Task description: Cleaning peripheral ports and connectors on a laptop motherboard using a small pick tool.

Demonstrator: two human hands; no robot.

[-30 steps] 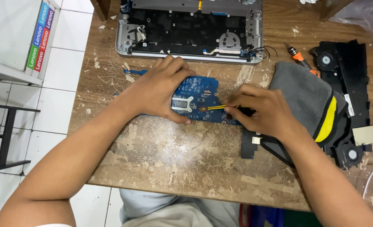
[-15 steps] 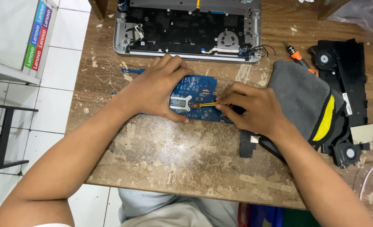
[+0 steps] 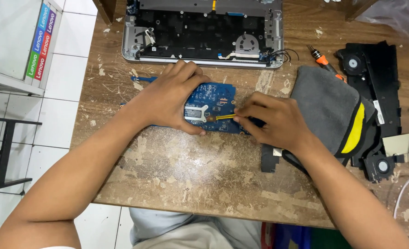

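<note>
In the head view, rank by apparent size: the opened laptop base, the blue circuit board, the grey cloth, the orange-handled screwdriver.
1. opened laptop base
2. grey cloth
3. blue circuit board, partly hidden under both hands, so unsure against the cloth
4. orange-handled screwdriver

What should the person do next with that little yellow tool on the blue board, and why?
Probably keep the left hand pressing the blue circuit board flat and ease the yellow tool in the right hand slightly along the metal bracket, since its tip sits right at the bracket's edge.
</note>
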